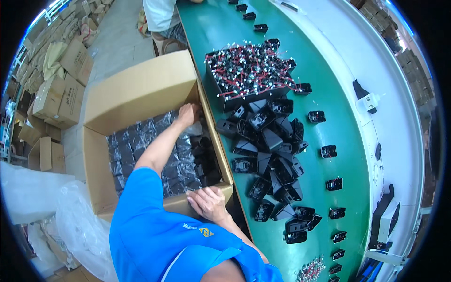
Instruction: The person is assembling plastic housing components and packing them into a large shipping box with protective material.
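A large open cardboard box (141,77) stands beside the green bench, holding rows of black plastic housings (157,141) in clear film. My left hand (187,115) reaches inside to the far right corner, by the box's right wall. Its fingers curl downward and their tips are hidden, so I cannot make out what they hold. Loose black housings (204,157) lie below it, along that wall. At the near right corner, my right hand (209,203) is closed over the box's rim, with its fingers bent on the edge.
On the green bench (324,61) are a heap of black housings (272,145) and a black bin (225,91) full of red-and-black wired parts. Single housings (334,184) form a line along the right side. A person (159,16) sits beyond. Cartons (58,98) and plastic film (84,225) lie leftward.
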The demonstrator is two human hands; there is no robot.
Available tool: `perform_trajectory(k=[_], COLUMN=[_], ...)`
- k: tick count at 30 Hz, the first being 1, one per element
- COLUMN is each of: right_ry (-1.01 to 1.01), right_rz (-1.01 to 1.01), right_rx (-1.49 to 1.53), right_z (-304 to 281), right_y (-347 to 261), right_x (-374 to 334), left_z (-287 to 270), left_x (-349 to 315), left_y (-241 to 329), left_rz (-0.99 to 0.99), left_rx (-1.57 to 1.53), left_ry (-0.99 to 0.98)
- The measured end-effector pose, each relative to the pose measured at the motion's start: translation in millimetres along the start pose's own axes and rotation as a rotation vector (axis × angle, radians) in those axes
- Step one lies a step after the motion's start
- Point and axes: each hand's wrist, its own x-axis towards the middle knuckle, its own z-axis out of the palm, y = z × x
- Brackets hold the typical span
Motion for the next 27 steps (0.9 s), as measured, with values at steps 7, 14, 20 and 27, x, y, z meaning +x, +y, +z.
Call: perform_trajectory(k=[7,14,20,27], right_ry=[-0.019,-0.042,0.243,0.224], right_rz=[-0.002,0.109,0.318,0.531], right_rx=[0.006,0.187,0.201,0.522], right_z=[-0.8,-11.2,-45.1,-42.6], right_y=[0.8,-6.3,-6.8,-11.8], right_x=[-1.5,-2.1,28.9,14.3], left_z=[-16.7,-54.4,-60.3,-60.1], left_x=[-2.5,-39.1,-156.9,-204.6], left_y=[7.7,68.3,139.5,162.3], left_rz=[0.094,0.155,0.402,0.448], left_rx=[-0.151,-0.032,-0.296,-0.818], left_ry=[0.132,0.231,-0.116,-0.673])
